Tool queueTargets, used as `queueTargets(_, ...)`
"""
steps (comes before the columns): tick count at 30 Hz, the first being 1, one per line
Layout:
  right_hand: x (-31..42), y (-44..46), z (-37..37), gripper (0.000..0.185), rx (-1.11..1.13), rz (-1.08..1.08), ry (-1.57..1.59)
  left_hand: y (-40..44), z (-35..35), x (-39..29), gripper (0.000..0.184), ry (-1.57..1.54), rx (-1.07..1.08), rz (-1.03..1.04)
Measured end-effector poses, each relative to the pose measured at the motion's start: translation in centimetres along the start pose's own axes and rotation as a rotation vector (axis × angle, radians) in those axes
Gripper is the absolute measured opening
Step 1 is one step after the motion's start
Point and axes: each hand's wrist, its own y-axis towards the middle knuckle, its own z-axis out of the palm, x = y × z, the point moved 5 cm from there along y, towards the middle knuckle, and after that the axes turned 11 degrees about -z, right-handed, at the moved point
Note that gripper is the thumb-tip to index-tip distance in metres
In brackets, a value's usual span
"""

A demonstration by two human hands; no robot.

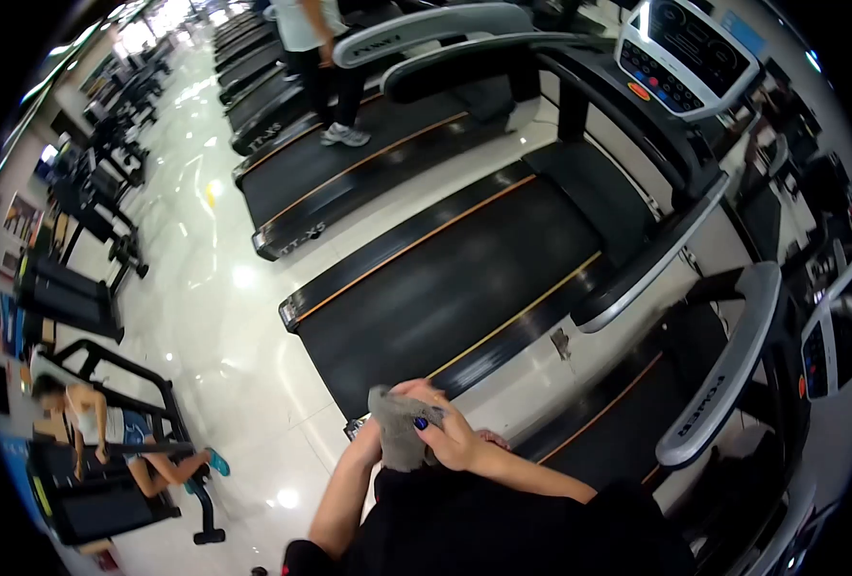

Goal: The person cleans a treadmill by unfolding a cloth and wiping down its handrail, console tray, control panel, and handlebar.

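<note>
A grey cloth [402, 432], bunched up, is held close in front of my body at the bottom of the view. My right hand [450, 437] grips it from the right, its thumb with a dark blue nail pressed on the cloth. On the other side my left hand [370, 444] is against the cloth, its fingers mostly hidden behind it. Just beyond both hands lies the rear end of a treadmill with a black belt [455, 278].
The treadmill's console [690, 58] rises at upper right. Another treadmill [714, 384] stands at right. A person [311, 48] stands on a treadmill farther up. At lower left, a person [109, 422] sits on an exercise machine. Shiny pale floor [205, 317] runs between the rows.
</note>
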Motion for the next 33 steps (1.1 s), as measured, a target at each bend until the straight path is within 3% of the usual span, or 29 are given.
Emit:
queueTargets(1, 0.6, 1.9, -1.1, 0.04, 0.004, -0.061, -0.166, 3.5, -2.5, 3.0, 0.038, -0.233, 0.149, -0.212)
queueTargets(2, 0.5, 3.9, -1.7, 0.048, 0.009, -0.114, -0.299, 4.8, -3.1, 0.1, 0.038, -0.217, 0.168, -0.231)
queueTargets(4, 0.3, 7.5, -3.5, 0.054, -0.08, -0.037, -0.566, 7.3, -2.3, -8.1, 0.035, 0.376, 0.214, -0.068)
queueTargets(6, -0.4, 9.2, -5.5, 0.056, -0.137, 0.048, -0.812, 10.3, -3.2, -10.3, 0.03, 0.213, 0.266, -0.276)
queueTargets(7, -1.0, 9.6, -7.0, 0.055, -0.19, 0.085, -0.742, 11.6, -2.4, -12.3, 0.025, 0.281, 0.334, -0.127)
queueTargets(8, -1.9, 10.0, -8.5, 0.048, -0.311, 0.119, -0.573, 13.0, -2.3, -13.1, 0.025, 0.298, 0.349, -0.145)
queueTargets(9, -3.1, 9.7, -10.0, 0.038, -0.544, 0.251, -0.287, 14.4, -2.5, -14.1, 0.023, 0.471, 0.301, -0.062)
queueTargets(12, -7.0, 4.7, -16.8, 0.026, -0.72, 0.534, -0.599, 18.6, -2.7, -16.6, 0.018, 0.74, 0.093, 0.206)
queueTargets(13, -7.1, 6.5, -18.4, 0.025, -0.948, 0.405, -0.46, 20.1, -3.2, -16.5, 0.018, 0.701, 0.052, 0.245)
queueTargets(17, -13.0, 11.4, -24.8, 0.017, -0.771, 0.441, -0.409, 25.7, -7.0, -18.5, 0.017, 0.584, -0.176, 0.275)
queueTargets(20, -19.0, 19.9, -28.7, 0.019, -0.372, 0.527, -0.538, 30.4, -11.7, -22.3, 0.018, 0.492, -0.401, 0.313)
queueTargets(22, -20.5, 28.4, -30.0, 0.022, -0.101, 0.309, -0.722, 33.0, -14.2, -25.1, 0.019, 0.42, -0.557, 0.35)
queueTargets(24, -21.4, 35.1, -31.2, 0.023, 0.011, 0.218, -0.706, 35.0, -14.9, -27.7, 0.019, 0.265, -0.635, 0.364)
queueTargets(27, -22.4, 41.3, -33.1, 0.022, 0.002, 0.004, -0.849, 37.1, -15.1, -29.5, 0.019, 0.322, -0.794, 0.52)
queueTargets(28, -23.0, 43.4, -33.9, 0.023, 0.025, -0.016, -0.855, 38.1, -14.9, -30.8, 0.018, 0.283, -0.808, 0.471)
queueTargets(33, -26.7, 48.5, -39.3, 0.014, -0.065, 0.173, -0.817, 44.2, -16.2, -36.4, 0.013, 0.454, -0.833, 0.333)
